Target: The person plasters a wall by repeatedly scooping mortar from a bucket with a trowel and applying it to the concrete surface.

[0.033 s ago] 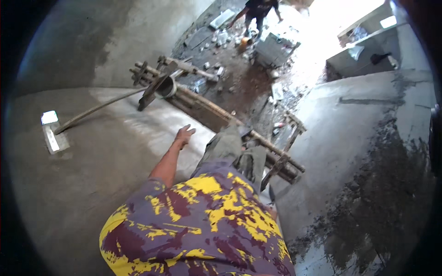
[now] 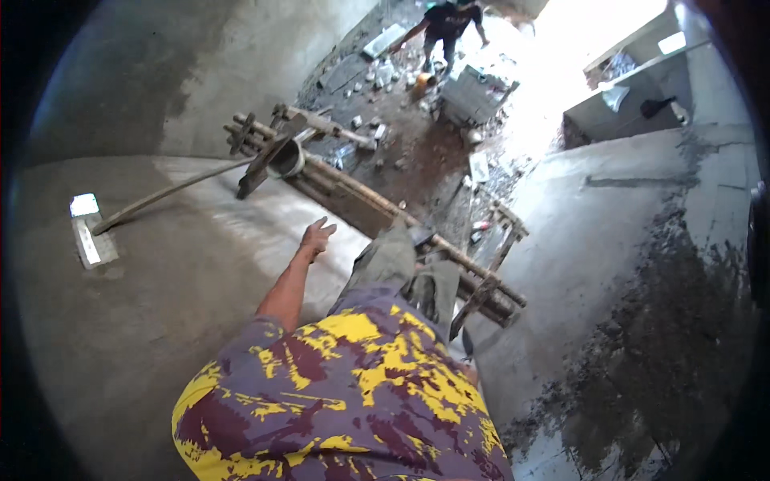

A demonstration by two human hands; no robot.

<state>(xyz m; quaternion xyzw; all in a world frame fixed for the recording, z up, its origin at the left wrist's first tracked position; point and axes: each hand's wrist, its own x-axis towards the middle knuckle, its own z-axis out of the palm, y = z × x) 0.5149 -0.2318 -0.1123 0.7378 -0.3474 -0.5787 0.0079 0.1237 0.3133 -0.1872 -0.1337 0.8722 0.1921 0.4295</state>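
My left hand (image 2: pixel 318 238) hangs in the air with its fingers apart and nothing in them. Close beyond it is the pale, smooth plastered wall (image 2: pixel 269 212). Of my right hand (image 2: pixel 470 372) only a bit of skin shows past the edge of my patterned shirt; its fingers are hidden. A dark, blurred thing (image 2: pixel 468 342) is just beyond it, too unclear to name. Below me, my legs in grey-green trousers stand at a scaffold of wooden poles and boards (image 2: pixel 365 186). A bucket (image 2: pixel 287 159) sits at the scaffold's left end.
A wooden pole (image 2: pixel 172 187) runs from the scaffold to a small opening in the left wall. Far below, a person in dark clothes (image 2: pixel 451 26) stands among rubble beside a large grey block (image 2: pixel 475 94). Dark, rough patches (image 2: pixel 666 321) mark the right wall.
The view has shifted slightly. The person below has come a little further into view. My left hand keeps nearly the same pose.
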